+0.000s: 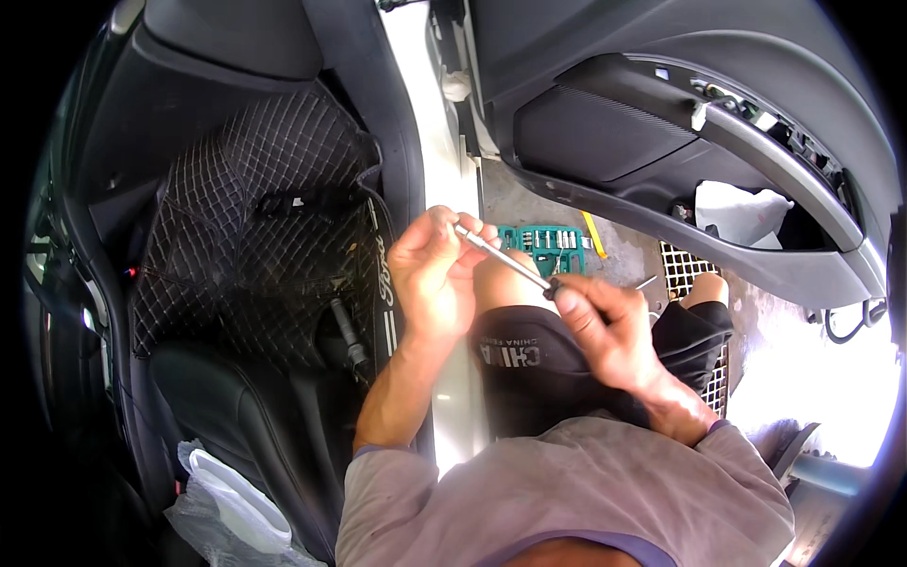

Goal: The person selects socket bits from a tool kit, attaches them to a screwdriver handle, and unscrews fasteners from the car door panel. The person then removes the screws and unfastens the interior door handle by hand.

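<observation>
Between my two hands a slim metal socket driver [513, 260] slants down from left to right above my knee. My left hand [431, 274] pinches its silvery socket end between thumb and fingertips. Closed around the dark handle end is my right hand [612, 326], its thumb lying along the top; most of the handle is hidden in the palm. Below the shaft, on the ground, lies an open green socket set case [571, 236] with several metal pieces in its slots.
An open car door [605, 132] with exposed wiring along its armrest stands at the right, a white cloth [742, 213] in its pocket. To the left are a quilted floor mat [255, 217] and a black seat [222, 397]. A yellow strip [594, 234] lies beside the case.
</observation>
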`<state>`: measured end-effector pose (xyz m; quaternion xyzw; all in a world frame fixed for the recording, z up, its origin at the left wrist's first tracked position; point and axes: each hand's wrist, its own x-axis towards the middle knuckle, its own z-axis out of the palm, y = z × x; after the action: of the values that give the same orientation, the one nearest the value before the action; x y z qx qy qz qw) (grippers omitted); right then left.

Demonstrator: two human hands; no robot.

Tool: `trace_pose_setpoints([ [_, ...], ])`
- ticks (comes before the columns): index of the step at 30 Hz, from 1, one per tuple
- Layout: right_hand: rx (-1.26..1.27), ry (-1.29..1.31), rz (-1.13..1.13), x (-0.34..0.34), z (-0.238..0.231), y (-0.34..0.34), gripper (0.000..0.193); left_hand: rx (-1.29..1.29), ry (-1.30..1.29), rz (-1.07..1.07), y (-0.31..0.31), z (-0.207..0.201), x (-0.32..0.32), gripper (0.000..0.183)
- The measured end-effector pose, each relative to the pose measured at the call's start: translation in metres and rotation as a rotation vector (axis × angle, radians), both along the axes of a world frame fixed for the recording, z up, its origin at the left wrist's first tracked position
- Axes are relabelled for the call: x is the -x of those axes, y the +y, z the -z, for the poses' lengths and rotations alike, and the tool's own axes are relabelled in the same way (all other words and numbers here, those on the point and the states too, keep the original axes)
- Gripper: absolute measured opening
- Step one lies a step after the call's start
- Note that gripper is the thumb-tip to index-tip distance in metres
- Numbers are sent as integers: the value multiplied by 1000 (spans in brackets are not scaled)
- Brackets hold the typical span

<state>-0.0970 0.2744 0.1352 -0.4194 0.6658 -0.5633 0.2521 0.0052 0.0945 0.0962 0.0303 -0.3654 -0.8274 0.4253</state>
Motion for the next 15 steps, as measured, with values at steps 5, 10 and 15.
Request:
trace_pose_setpoints([
  [5,-46,-13,-58,16,-18,14,24,15,49,0,18,-14,10,13],
  [10,-113,-430,-90,36,-40,35,25,95,-3,-76,36,-40,21,16],
  [15,-31,-355,-42,46,-47,41,23,1,15,-157,45,-44,35,15],
])
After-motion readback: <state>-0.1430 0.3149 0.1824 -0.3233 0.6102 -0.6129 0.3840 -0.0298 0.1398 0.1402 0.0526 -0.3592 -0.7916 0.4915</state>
